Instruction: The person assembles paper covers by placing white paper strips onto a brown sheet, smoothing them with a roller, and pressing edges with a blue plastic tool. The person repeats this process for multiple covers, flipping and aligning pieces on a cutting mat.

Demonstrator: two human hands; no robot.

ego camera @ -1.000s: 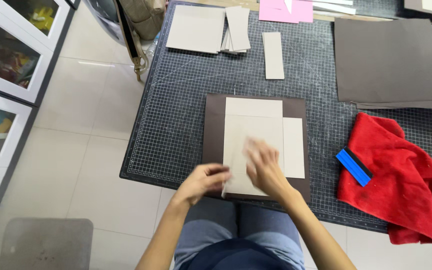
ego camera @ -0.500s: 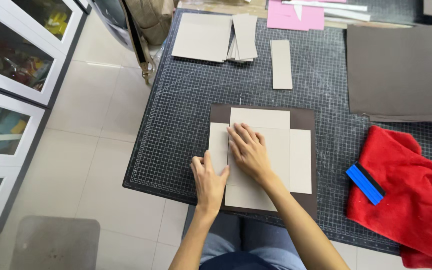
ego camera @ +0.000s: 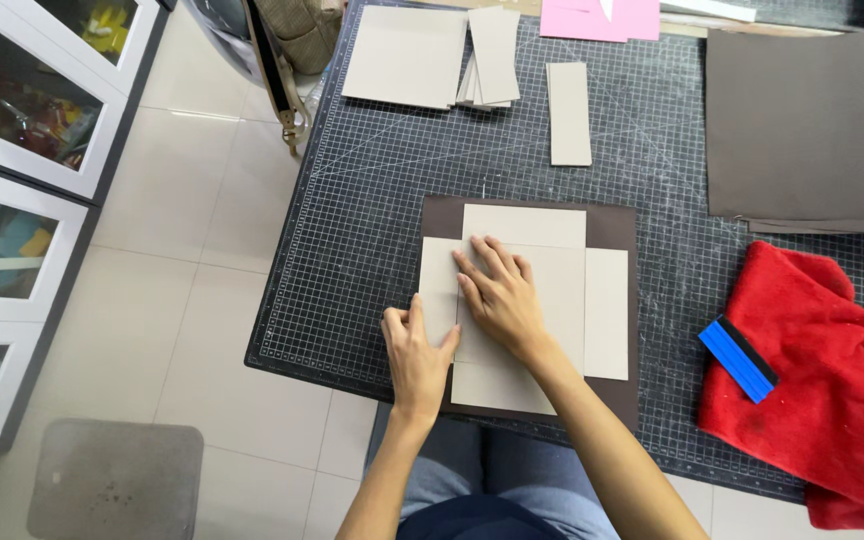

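Note:
A dark brown sheet (ego camera: 612,225) lies on the gridded cutting mat (ego camera: 372,230), with several beige cardboard panels (ego camera: 552,280) laid on it in a cross shape. My right hand (ego camera: 497,295) presses flat on the middle panel, fingers spread and pointing up-left. My left hand (ego camera: 417,355) rests at the lower left edge of the panels, thumb on the left panel (ego camera: 439,275).
A red cloth (ego camera: 832,370) with a blue scraper (ego camera: 739,360) on it lies at the right. More beige boards (ego camera: 407,55) and a strip (ego camera: 569,112) sit at the mat's far side, beside pink paper (ego camera: 602,18) and a large brown sheet (ego camera: 807,125). White cabinets (ego camera: 22,170) stand left.
Both hands have slid up and to the left over the panels; the right hand now lies flat on the middle panel, the left at the left panel's edge.

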